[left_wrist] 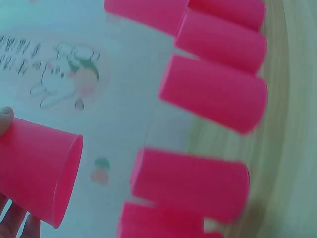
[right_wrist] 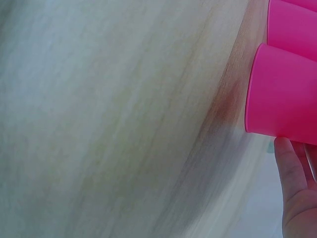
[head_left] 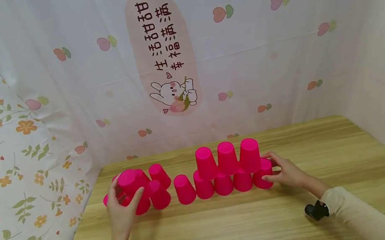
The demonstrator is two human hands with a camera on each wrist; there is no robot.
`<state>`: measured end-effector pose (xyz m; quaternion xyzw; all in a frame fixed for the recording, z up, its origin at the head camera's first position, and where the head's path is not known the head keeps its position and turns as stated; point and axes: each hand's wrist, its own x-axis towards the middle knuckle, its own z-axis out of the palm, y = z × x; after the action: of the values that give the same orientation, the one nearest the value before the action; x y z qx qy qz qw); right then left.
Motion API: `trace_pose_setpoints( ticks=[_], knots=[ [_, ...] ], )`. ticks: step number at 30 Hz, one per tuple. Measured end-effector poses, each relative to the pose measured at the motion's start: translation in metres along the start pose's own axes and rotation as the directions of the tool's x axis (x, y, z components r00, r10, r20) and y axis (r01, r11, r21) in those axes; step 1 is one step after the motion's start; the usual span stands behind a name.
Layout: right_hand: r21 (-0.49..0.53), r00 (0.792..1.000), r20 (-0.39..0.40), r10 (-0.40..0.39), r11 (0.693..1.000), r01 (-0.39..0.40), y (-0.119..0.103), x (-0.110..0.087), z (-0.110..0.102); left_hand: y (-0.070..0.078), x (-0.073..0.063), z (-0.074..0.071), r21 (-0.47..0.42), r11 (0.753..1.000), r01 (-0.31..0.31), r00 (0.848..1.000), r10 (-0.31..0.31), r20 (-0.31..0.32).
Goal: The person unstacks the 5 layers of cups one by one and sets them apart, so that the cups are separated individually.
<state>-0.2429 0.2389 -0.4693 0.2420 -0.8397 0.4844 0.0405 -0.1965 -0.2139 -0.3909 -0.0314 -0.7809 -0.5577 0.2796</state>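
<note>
In the head view my left hand (head_left: 121, 212) holds an upside-down pink cup (head_left: 131, 182) at the left, raised above the table. The left wrist view shows the lifted cup (left_wrist: 37, 171) with its open rim in the air and fingers on its side. At the right, my right hand (head_left: 288, 172) has its thumb and fingers around the end cup (head_left: 263, 176) of a row of several upside-down cups. Three more cups (head_left: 227, 158) stand upside down on top of that row. The right wrist view shows fingers (right_wrist: 291, 168) touching the end cup's side.
Several other pink cups (head_left: 159, 176) stand upside down at the left, partly hidden by the lifted cup and my left hand. A wooden table (head_left: 233, 227) carries everything. Behind it hangs a printed curtain (head_left: 255, 62), with a floral curtain (head_left: 13, 167) on the left.
</note>
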Motion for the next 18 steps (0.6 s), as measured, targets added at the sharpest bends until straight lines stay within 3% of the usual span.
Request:
trace_pose_setpoints(
  ticks=[2,6,7,11,13,18],
  knots=[
    [-0.004,1.0,-0.004,-0.011,1.0,0.011,0.001,0.0,0.0,-0.01,-0.003,-0.009,-0.014,1.0,-0.013,0.999,0.013,-0.033],
    [-0.003,1.0,-0.017,-0.016,1.0,0.016,0.001,0.0,0.002,-0.019,-0.01,-0.024,0.05,0.999,0.011,0.995,-0.006,-0.103],
    [-0.006,1.0,-0.016,-0.02,1.0,0.02,0.001,-0.001,0.002,-0.029,-0.011,-0.028,0.036,0.999,-0.002,0.992,0.006,-0.124],
    [0.005,1.0,-0.008,-0.013,1.0,0.013,-0.001,-0.001,0.003,-0.054,-0.018,-0.042,0.089,0.995,0.04,0.973,-0.019,-0.229],
    [0.01,1.0,0.001,-0.017,1.0,0.017,-0.002,-0.001,0.002,-0.07,-0.021,-0.049,0.059,0.996,0.068,0.959,-0.049,-0.278],
    [0.021,1.0,-0.004,-0.024,0.999,0.024,-0.003,0.0,0.001,-0.087,-0.027,-0.062,0.074,0.976,0.207,0.921,-0.169,-0.351]
  ],
)
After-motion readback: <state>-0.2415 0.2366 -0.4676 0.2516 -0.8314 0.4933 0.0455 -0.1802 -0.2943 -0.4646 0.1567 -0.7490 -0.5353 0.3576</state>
